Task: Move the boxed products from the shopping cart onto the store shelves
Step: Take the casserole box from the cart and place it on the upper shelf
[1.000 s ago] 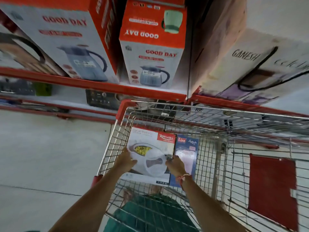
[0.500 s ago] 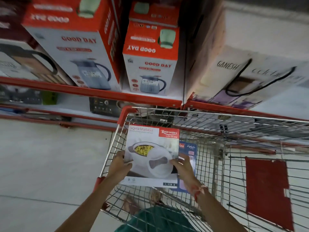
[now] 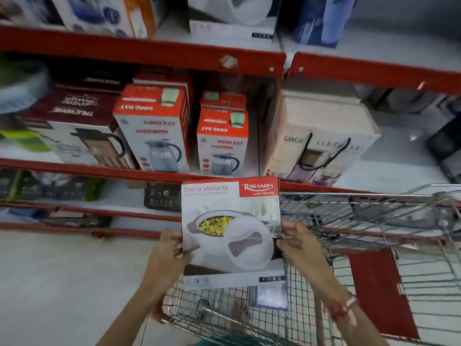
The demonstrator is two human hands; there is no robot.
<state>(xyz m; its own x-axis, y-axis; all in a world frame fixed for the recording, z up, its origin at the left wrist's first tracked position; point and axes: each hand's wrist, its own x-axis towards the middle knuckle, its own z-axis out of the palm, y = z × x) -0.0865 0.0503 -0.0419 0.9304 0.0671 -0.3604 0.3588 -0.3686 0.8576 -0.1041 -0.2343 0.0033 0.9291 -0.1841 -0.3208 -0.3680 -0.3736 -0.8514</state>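
Note:
I hold a white casserole box (image 3: 232, 231) with a red Rishabh corner label, raised upright above the wire shopping cart (image 3: 361, 213). My left hand (image 3: 169, 253) grips its left edge and my right hand (image 3: 299, 245) grips its right edge. A blue boxed product (image 3: 270, 297) stays in the cart, mostly hidden behind the white box. The red-edged store shelves (image 3: 149, 54) rise in front of me. A similar white box (image 3: 232, 16) stands on the upper shelf.
The middle shelf holds two red-and-white Good Day kettle boxes (image 3: 154, 131) (image 3: 222, 143), a dark flask box (image 3: 82, 136) at left and a beige Ganesh box (image 3: 321, 136) at right. A red panel (image 3: 379, 290) hangs on the cart. Grey floor lies at left.
Both hands have lifted the white casserole box up out of the cart toward the shelves. My view has tilted upward, revealing the upper shelf.

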